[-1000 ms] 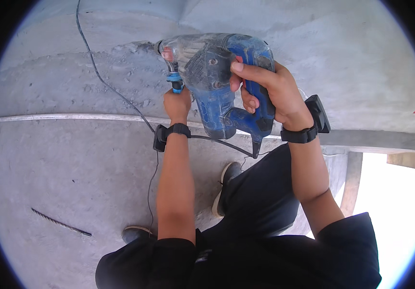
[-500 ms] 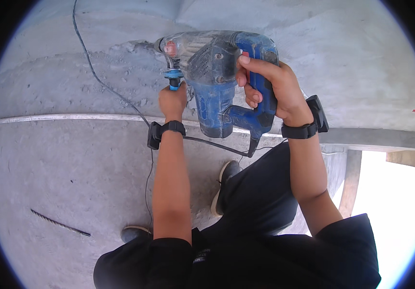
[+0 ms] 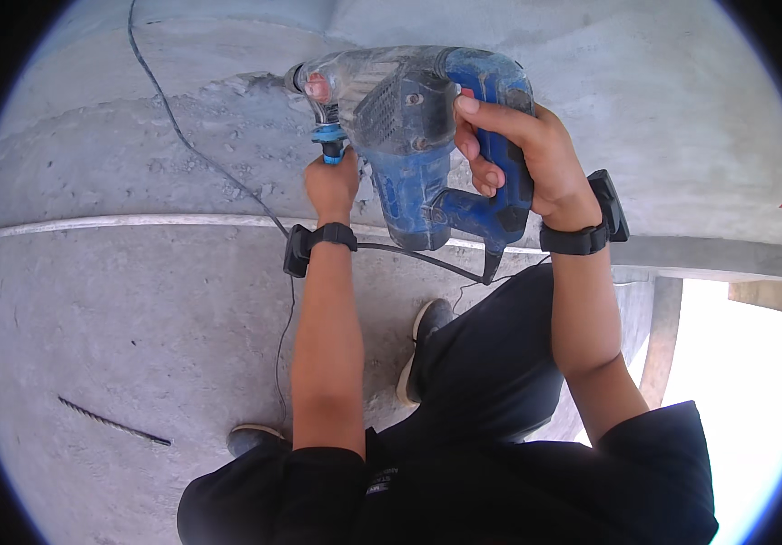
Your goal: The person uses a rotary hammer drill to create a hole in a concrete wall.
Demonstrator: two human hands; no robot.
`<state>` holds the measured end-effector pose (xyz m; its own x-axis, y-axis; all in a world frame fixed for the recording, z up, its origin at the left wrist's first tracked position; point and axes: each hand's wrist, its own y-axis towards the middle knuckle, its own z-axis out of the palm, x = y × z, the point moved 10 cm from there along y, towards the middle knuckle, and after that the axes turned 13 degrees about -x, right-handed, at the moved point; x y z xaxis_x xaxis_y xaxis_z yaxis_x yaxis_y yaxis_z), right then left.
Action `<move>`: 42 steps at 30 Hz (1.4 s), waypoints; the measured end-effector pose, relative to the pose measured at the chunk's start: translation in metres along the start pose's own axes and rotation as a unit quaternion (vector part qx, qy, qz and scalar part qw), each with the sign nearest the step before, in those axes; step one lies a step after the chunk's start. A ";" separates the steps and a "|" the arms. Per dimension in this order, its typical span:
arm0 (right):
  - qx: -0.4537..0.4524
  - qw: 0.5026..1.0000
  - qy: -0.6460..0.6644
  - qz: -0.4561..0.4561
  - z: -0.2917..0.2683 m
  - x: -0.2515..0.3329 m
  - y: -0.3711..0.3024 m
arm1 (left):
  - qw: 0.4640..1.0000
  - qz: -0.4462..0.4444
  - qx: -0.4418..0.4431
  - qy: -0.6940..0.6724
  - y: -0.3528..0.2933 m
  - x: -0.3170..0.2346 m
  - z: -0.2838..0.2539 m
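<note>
So right now the person is working a big dusty blue drill (image 3: pixel 406 186) with two hands, and it's lying sideways out in front of them, nose pointing left at a patch of broken concrete (image 3: pixel 214 104). The left hand (image 3: pixel 331 185) is closing in a fist around the side handle (image 3: pixel 328 134) just below the nose. The right hand (image 3: pixel 550 163) is wrapping the rear handle (image 3: pixel 513 177), with a digit resting right by the red switch (image 3: pixel 466 92). Can't tell if it's pressing it.

My read: this is the lining-up or chipping part, with the nose sitting at the rough edge. I can't make out whether a tip is actually biting in, it's all grey on grey there. For the next move, I'd say it's calling for a firm left fist to steer, the right arm pushing straight behind, and the cord (image 3: pixel 427 262) hanging clear of the feet.

A loose spiral bit (image 3: pixel 114 421) is lying on the floor at lower left, well apart from both hands.
</note>
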<state>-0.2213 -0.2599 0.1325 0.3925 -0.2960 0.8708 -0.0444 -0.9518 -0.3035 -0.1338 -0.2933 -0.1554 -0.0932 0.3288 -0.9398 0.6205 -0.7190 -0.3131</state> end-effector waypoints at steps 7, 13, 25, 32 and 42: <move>-0.009 0.999 0.034 0.023 0.001 -0.015 0.007 | 0.998 -0.034 0.016 0.043 0.008 0.018 -0.006; 0.010 1.000 0.009 0.013 0.004 -0.009 0.004 | 0.999 -0.045 0.020 0.023 0.004 0.013 -0.001; 0.008 1.000 0.012 -0.001 0.006 -0.015 0.016 | 1.000 -0.022 0.007 -0.020 0.006 0.011 0.002; 0.014 1.000 0.013 0.005 0.006 -0.006 0.002 | 1.000 -0.026 0.001 0.016 0.002 0.011 0.000; -0.009 1.000 0.004 -0.001 -0.004 -0.007 0.000 | 1.000 -0.011 0.009 -0.007 -0.005 0.005 0.003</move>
<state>-0.2281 -0.2582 0.1277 0.3855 -0.2950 0.8743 -0.0598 -0.9535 -0.2954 -0.1394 -0.2903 -0.1586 -0.1177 0.3370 -0.9341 0.6047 -0.7218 -0.3366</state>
